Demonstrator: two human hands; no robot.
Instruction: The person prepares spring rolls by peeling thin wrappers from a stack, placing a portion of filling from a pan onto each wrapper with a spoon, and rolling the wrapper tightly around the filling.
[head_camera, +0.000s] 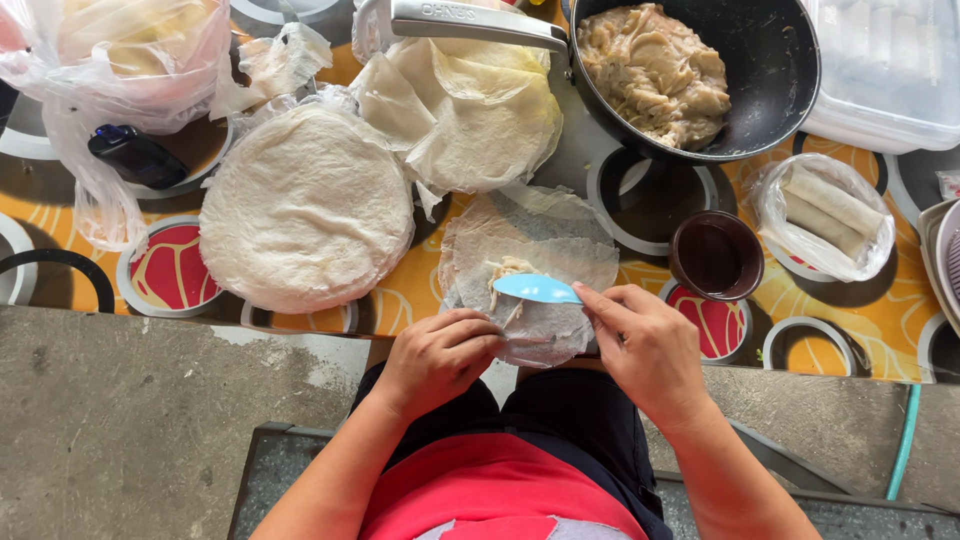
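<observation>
Patterned orange worktop (880, 320), spring-roll wrapping under way: one wrapper laid out, filling just started.
Big to small: pan (770, 70) of cooked filling (655, 65) top right, stack of round wrappers (305, 205) at left, loose sheets (470, 110) beside it, bag with two finished rolls (825, 215) right, brown sauce cup (716, 255) near it. Single wrapper (535, 265) lies at the near edge with only a small bit of filling on it; not folded or rolled yet. Left hand (435, 355) fingers curled, pressing the wrapper's near edge. Right hand (650, 345) fingers pinch a blue spoon (535, 289) over the wrapper.
</observation>
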